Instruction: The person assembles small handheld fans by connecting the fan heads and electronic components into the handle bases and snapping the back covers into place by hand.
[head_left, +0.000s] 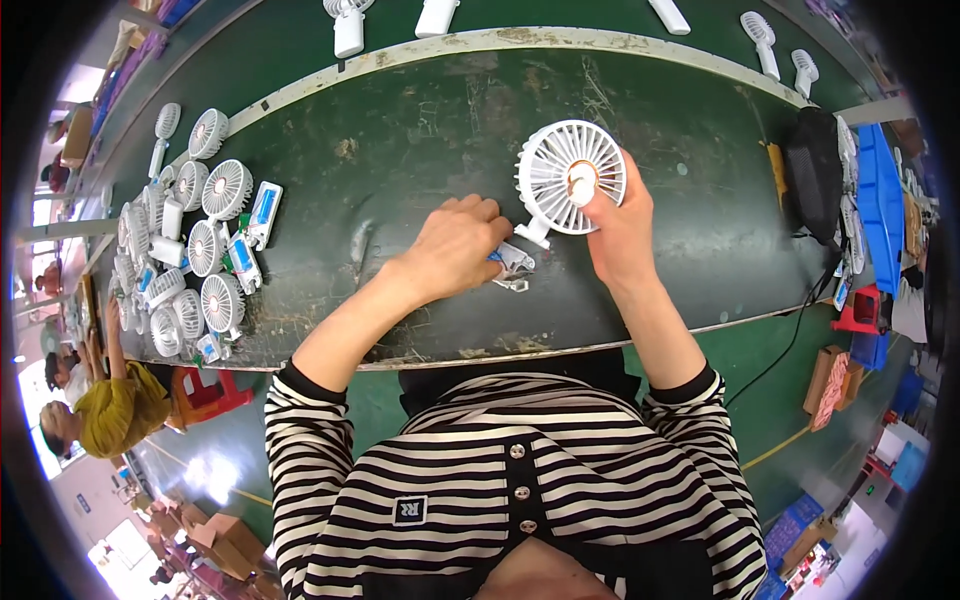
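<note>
A white handheld fan (555, 165) with a round grille is held over the middle of the green table. My right hand (627, 225) grips the rim of its head, thumb on the front beside the hub, other fingers behind. My left hand (455, 248) is closed around the fan's opened handle (516, 262), below the head. Between the left fingers a bit of blue shows; the rest of the handle is hidden under that hand. The neck tilts down from the grille toward the handle.
At the left lies a pile of white fans (204, 248), several with opened handles and blue batteries (264, 206). More white fans (760, 42) stand beyond the far ledge. A black bag (812, 175) and a blue bin (879, 205) are at the right. Another person (125, 410) sits at far left.
</note>
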